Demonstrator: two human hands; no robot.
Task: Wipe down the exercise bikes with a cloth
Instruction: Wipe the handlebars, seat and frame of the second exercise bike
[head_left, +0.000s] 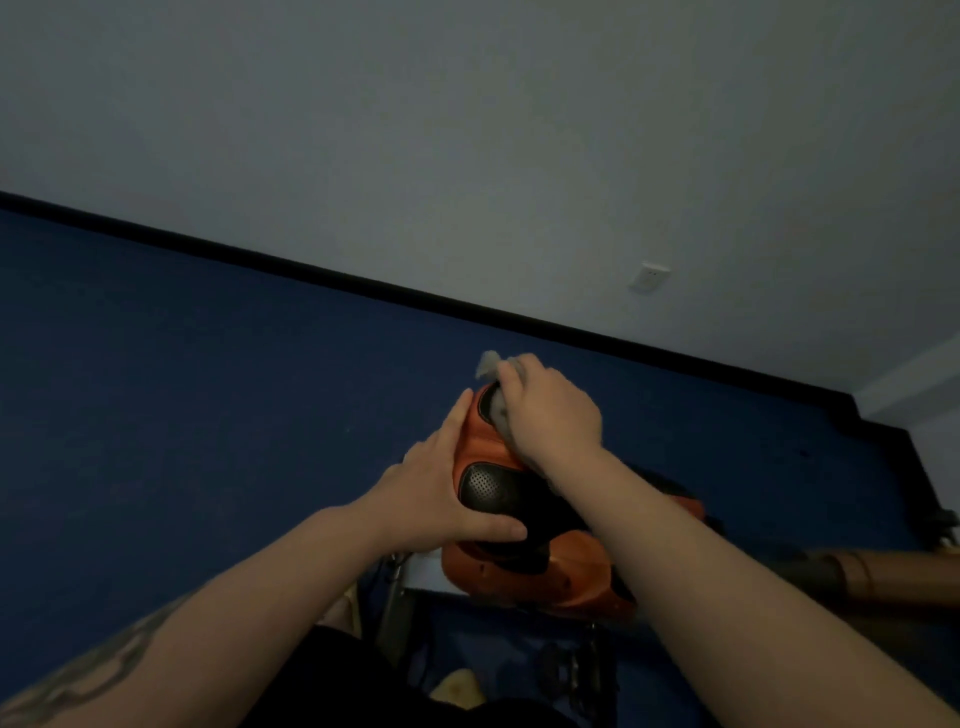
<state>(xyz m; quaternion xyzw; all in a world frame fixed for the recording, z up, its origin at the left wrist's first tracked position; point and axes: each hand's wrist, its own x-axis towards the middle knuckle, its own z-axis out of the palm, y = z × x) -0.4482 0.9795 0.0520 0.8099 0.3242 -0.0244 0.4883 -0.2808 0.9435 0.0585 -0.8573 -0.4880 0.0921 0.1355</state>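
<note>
The bike saddle (480, 457) runs lengthwise away from the person; its nose is wiped with the cloth (491, 364) clutched in the right hand (550, 410), and its near flank is steadied by the flat, unclenched left hand (441, 493).

Bare blue floor (182, 389) left of saddle (485, 467); wall (467, 130) beyond; brown post (883, 571) blocks right.

We see our right hand (550, 410) pressing a pale cloth (491, 364) on the orange-and-black bike saddle (485, 480); our left hand (447, 493) rests flat against the saddle's left side.
</note>
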